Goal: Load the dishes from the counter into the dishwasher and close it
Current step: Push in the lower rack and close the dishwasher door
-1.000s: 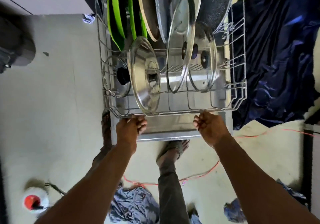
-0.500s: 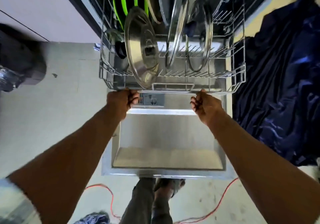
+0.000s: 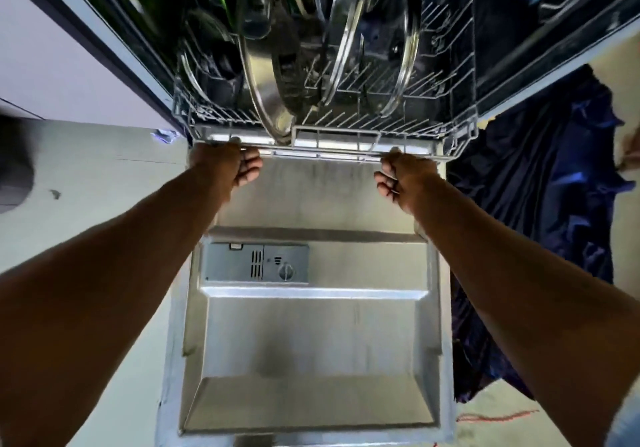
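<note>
Both hands (image 3: 225,164) (image 3: 403,178) grip the rack (image 3: 346,149) — blue cloth (image 3: 540,169) beside it.

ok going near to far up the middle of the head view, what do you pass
open stainless dishwasher door → grey detergent dispenser with round knob → front rail of the grey wire lower rack, held by left hand and right hand → upright steel pot lids

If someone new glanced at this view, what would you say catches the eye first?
Two bare forearms reach up the frame, the left hand and right hand gripping the front rail of the lower rack. Above, upright steel lids fill the rack, and below lies the open dishwasher door, with a dark blue cloth at right.
</note>
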The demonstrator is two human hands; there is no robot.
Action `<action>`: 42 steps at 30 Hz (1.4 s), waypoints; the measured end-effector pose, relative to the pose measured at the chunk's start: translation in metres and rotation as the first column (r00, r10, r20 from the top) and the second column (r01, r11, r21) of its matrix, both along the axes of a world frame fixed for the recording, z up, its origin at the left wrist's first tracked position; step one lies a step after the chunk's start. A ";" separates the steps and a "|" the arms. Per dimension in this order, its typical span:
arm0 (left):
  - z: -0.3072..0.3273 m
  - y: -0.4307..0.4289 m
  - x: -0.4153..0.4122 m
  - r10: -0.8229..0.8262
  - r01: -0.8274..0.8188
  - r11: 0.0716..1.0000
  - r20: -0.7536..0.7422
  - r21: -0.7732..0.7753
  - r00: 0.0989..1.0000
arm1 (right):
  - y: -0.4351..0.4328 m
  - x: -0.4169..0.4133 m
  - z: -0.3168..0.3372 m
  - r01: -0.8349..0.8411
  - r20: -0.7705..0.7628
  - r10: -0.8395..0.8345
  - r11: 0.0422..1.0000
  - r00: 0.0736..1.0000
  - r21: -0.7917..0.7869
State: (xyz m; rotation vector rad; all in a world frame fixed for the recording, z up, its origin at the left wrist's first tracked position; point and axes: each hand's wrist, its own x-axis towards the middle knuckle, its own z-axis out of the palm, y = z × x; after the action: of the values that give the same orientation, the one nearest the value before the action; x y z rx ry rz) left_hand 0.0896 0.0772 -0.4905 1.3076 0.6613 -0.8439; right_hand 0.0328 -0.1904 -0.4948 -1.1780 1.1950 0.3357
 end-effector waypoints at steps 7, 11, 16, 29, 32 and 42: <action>-0.022 -0.004 0.058 -0.005 -0.001 0.999 0.101 0.052 0.995 | -0.013 0.053 0.002 -0.081 -0.013 0.080 0.992 0.997 -0.098; -0.020 -0.003 0.078 0.032 -0.050 0.983 0.105 0.177 0.994 | -0.012 0.074 0.005 -0.025 -0.004 0.025 0.990 1.000 -0.136; -0.026 -0.004 0.071 -0.041 -0.037 0.904 0.172 0.425 0.984 | -0.002 0.069 0.017 -0.071 -0.015 0.070 0.988 0.997 -0.134; 0.018 0.086 -0.193 -0.797 0.264 0.576 0.460 0.774 0.391 | 0.068 -0.209 0.021 -0.595 -0.089 0.633 0.658 0.769 -0.461; 0.024 0.110 -0.282 -0.799 0.309 0.541 0.363 0.782 0.479 | 0.074 -0.279 0.019 -0.606 -0.111 0.605 0.731 0.788 -0.314; 0.012 0.064 -0.498 0.310 -0.236 0.938 -0.302 0.255 0.902 | 0.105 -0.461 -0.002 -0.029 -0.354 0.104 0.977 0.930 0.211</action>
State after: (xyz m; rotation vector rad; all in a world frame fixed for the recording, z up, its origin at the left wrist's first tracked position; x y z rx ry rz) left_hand -0.4086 0.1412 -0.4784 1.2290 1.2103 -0.7849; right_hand -0.4283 -0.0858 -0.4965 -1.0043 1.4038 0.7368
